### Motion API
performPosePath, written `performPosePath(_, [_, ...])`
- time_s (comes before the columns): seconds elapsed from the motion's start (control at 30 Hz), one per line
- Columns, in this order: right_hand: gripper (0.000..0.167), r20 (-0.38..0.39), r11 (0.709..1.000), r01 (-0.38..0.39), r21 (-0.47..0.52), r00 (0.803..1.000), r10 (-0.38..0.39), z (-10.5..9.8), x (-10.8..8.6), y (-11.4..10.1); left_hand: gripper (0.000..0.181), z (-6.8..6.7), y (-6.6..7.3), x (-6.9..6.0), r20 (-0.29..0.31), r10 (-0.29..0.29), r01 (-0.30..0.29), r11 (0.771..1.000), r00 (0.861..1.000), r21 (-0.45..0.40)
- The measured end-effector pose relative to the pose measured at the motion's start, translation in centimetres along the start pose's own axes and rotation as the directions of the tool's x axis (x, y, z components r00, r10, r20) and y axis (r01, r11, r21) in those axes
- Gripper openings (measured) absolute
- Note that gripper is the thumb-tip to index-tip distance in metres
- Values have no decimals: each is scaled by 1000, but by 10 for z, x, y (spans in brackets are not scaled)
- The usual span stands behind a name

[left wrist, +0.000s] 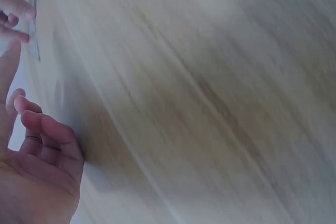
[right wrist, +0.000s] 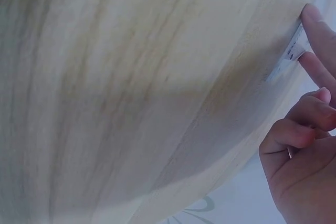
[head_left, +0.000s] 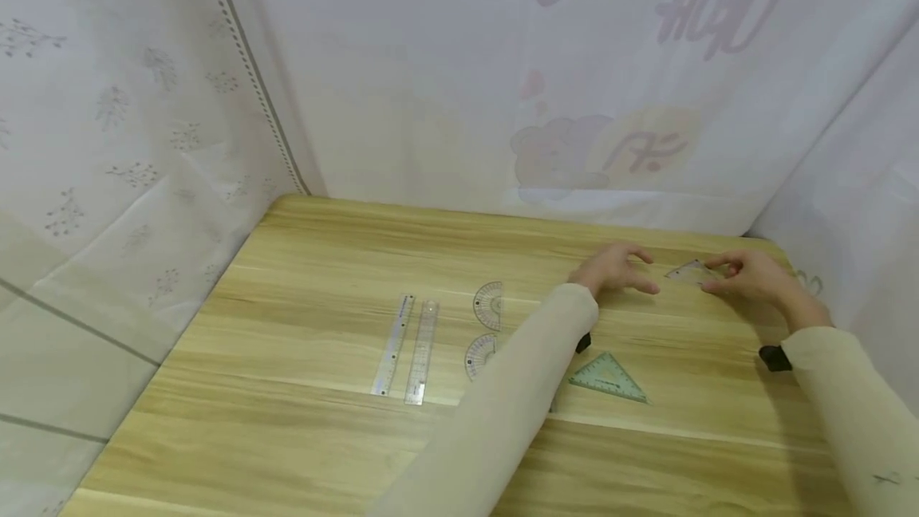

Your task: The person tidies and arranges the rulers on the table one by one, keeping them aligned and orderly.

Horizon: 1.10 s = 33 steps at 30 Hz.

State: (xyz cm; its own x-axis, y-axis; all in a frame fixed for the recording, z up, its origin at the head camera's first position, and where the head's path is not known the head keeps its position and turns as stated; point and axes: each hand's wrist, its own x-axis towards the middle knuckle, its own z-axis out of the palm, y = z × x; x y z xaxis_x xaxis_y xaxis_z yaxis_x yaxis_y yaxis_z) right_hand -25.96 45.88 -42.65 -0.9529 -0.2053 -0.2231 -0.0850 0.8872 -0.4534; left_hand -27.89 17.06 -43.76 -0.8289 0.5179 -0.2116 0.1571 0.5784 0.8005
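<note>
Between the thumb and index finger of my right hand [head_left: 757, 282] is a small clear set square [head_left: 688, 270], pinched by one edge at the far right of the table. The right wrist view shows it edge-on as a thin clear strip with dark markings [right wrist: 295, 48], close to the wood. To its left, my left hand [head_left: 616, 267] hovers with thumb and fingers spread apart, holding nothing. In the left wrist view the left hand's fingers [left wrist: 63, 135] are loosely bent, apart from the set square. A green set square [head_left: 610, 378] lies on the table nearer the body.
Two clear rulers [head_left: 393, 348] lie side by side left of centre on the wooden table [head_left: 287, 437]. Beside them are two clear protractors [head_left: 488, 303], the nearer one partly covered by the left sleeve [head_left: 495, 413]. Curtains [head_left: 402, 86] hang along the back and sides.
</note>
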Motion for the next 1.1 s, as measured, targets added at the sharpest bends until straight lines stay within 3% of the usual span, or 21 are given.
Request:
performPosePath(0.2, [67, -4, 1000, -1, -4, 1000, 1, -1, 2, -4, 53, 11, 13, 1, -34, -51, 56, 988, 998, 143])
performPosePath(0.3, [66, -12, 1000, 2, -3, 1000, -2, -1, 0, -2, 53, 18, 18, 2, -42, -67, 73, 983, 997, 171])
performPosePath(0.53, [63, -13, 1000, 8, 8, 1000, -8, 0, -6, -2, 48, 20, 18, -10, -87, -58, 69, 989, 994, 132])
performPosePath(0.7, [62, -14, 1000, 3, 31, 1000, -3, 3, -9, 1, 47, 21, 17, -11, -53, -65, 70, 991, 997, 117])
performPosePath(0.97, [56, -18, 1000, 20, 20, 1000, -20, 5, 0, 0, 48, 16, 18, -13, -34, -107, 111, 981, 994, 156])
performPosePath(1.1, [54, 0, 999, 19, 35, 1000, -19, 4, 2, -3, 44, 16, 20, -13, -71, -137, 147, 974, 988, 172])
